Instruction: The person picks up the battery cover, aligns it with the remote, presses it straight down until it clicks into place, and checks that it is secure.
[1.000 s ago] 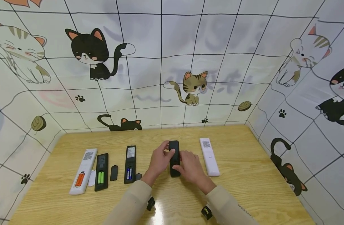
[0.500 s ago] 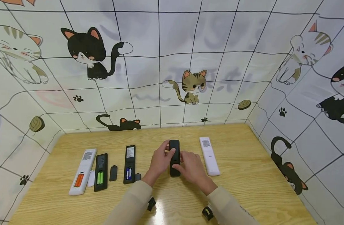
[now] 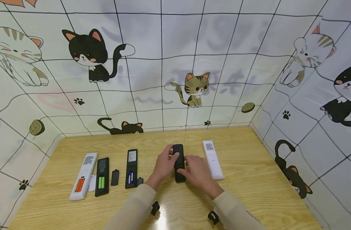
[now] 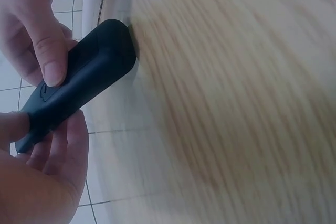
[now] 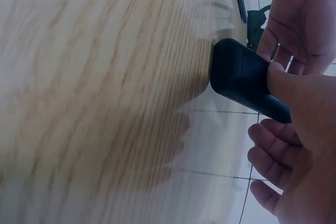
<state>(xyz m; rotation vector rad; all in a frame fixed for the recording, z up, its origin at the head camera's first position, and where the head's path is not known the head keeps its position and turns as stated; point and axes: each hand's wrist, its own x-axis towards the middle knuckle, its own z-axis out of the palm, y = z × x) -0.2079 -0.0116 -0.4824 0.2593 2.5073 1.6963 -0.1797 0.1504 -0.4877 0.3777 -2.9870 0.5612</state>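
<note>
A black remote control [image 3: 179, 163] lies lengthwise between both hands at the middle of the table, back side up. My left hand [image 3: 164, 163] grips its left side, with the thumb on top. The right hand [image 3: 199, 171] is at the lower right side, its thumb pressing on the back near a battery cover mark. In the left wrist view the remote control [image 4: 102, 64] slants, its near end close to the tabletop, left fingers curled under it. From the right wrist, the remote control [image 5: 236, 74] shows the right thumb on it and the other fingers curled beside it.
To the left lie a white remote [image 3: 88, 163] with orange batteries, a black remote [image 3: 102, 167] with green batteries, a loose black cover [image 3: 115, 177], and another black remote [image 3: 132, 166] with blue batteries. A white remote [image 3: 212, 159] lies right of the hands.
The black remote control and both hands have shifted very slightly to the right and toward the person. Both hands hold it as before.
</note>
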